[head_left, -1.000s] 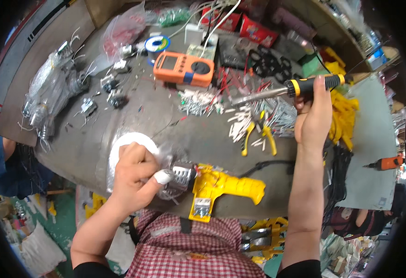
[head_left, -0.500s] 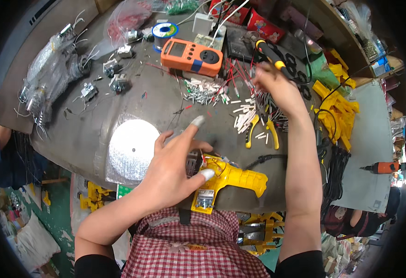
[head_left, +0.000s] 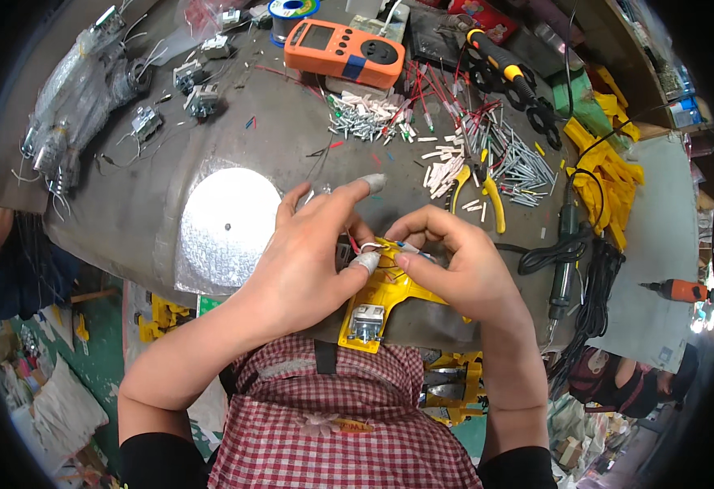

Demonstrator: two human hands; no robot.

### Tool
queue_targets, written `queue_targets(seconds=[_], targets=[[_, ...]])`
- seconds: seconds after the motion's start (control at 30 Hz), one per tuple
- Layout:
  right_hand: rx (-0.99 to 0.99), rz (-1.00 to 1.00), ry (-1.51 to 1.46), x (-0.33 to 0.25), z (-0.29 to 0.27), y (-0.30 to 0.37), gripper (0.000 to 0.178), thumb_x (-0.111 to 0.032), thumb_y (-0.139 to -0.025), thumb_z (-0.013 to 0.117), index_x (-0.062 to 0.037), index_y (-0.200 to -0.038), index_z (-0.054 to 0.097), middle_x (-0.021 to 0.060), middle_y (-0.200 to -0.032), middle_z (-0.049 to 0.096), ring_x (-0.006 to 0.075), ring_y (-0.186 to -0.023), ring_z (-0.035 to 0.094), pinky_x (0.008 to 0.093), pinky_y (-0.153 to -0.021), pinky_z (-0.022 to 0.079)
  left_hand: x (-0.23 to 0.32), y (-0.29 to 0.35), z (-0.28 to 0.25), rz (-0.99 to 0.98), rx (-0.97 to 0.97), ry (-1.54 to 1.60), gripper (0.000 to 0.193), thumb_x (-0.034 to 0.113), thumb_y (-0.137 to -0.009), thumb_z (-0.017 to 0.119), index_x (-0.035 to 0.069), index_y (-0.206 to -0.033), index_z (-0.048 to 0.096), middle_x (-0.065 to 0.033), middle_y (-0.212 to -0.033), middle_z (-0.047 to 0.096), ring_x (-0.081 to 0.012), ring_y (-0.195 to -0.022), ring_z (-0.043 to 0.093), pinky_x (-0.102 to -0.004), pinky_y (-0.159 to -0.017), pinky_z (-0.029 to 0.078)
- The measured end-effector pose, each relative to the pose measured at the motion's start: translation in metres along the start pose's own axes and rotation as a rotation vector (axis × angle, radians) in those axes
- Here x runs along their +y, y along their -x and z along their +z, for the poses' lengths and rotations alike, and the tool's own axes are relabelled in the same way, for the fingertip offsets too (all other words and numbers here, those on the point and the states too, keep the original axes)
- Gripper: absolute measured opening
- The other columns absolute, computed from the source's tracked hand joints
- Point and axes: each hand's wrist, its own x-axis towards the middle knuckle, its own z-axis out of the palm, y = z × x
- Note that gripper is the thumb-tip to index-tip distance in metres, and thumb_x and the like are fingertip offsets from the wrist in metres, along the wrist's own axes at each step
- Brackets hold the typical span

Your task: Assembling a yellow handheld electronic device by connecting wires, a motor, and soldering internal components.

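Observation:
A yellow plastic tool housing (head_left: 398, 288) lies at the table's near edge, with a metal fitting (head_left: 367, 321) on its near end. My left hand (head_left: 304, 253) reaches over its left side. The thumb, in a pale finger cover, and a bent finger close on a red and white wire (head_left: 367, 245) at the housing; the index finger stretches away. From the right, my right hand (head_left: 461, 259) bends over the housing's far end, thumb and fingers pinched together near a small blue and white bit. What that pinch holds is hidden, and this hand covers most of the handle.
Beyond my hands lie yellow-handled pliers (head_left: 494, 204), white sleeves, metal pins (head_left: 522, 163) and an orange meter (head_left: 345, 53). A silvery disc (head_left: 228, 228) lies at left. A soldering iron (head_left: 565, 265) and black cables are at right, yellow housings (head_left: 597, 191) behind them.
My right hand has come down from the red-wired parts at the far right to the housing, its fingers now pinched there. My left hand stays over the housing. The view has shifted slightly.

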Motion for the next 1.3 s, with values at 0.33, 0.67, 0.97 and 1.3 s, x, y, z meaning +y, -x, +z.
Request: queue_targets(seconds=[0.33,0.67,0.97,1.3], targets=[[0.079,-0.055,-0.016,0.005,0.009,-0.004,0.013,-0.01,-0.082,0.067,0.0008,-0.089,0.065,0.0032,-0.081,0.064,0.0081,-0.074,0.056,0.0239,-0.068,0.045,-0.003,0.003,0.0,0.056,0.063,0.013,0.069,0.002,-0.072,0.066,0.007,-0.135,0.04,-0.0024,-0.084,0.06,-0.0209,-0.093,0.059,-0.0504,-0.11,0.019],[0.185,-0.054,-0.073,0.004,0.013,0.0,0.015,-0.009,-0.084,0.067,0.0021,-0.093,0.064,0.0043,-0.084,0.066,0.0092,-0.08,0.059,0.026,-0.072,0.047,-0.008,-0.001,-0.003,-0.071,-0.033,0.415,0.063,0.0,-0.078,0.065,0.001,-0.135,0.038,-0.0074,-0.087,0.059,-0.016,-0.09,0.058,-0.03,-0.087,0.044],[0.123,-0.094,-0.091,0.011,0.011,-0.003,0.017,-0.008,-0.082,0.068,0.0019,-0.095,0.064,0.0044,-0.087,0.066,0.0079,-0.081,0.058,0.0244,-0.073,0.047,-0.007,-0.001,-0.002,0.005,0.033,0.174,0.057,0.002,-0.074,0.067,0.003,-0.128,0.047,-0.0036,-0.081,0.057,-0.0172,-0.082,0.056,-0.0385,-0.095,0.039],[0.29,-0.156,0.216,0.014,0.024,0.0,0.012,-0.008,-0.079,0.07,-0.0029,-0.088,0.065,0.0051,-0.076,0.061,0.0157,-0.072,0.057,0.0287,-0.068,0.045,-0.011,0.002,0.005,-0.007,0.197,0.133,0.016,0.008,-0.069,0.071,0.007,-0.082,0.063,-0.0033,-0.08,0.06,-0.0212,-0.084,0.06,-0.0519,-0.11,0.022]])
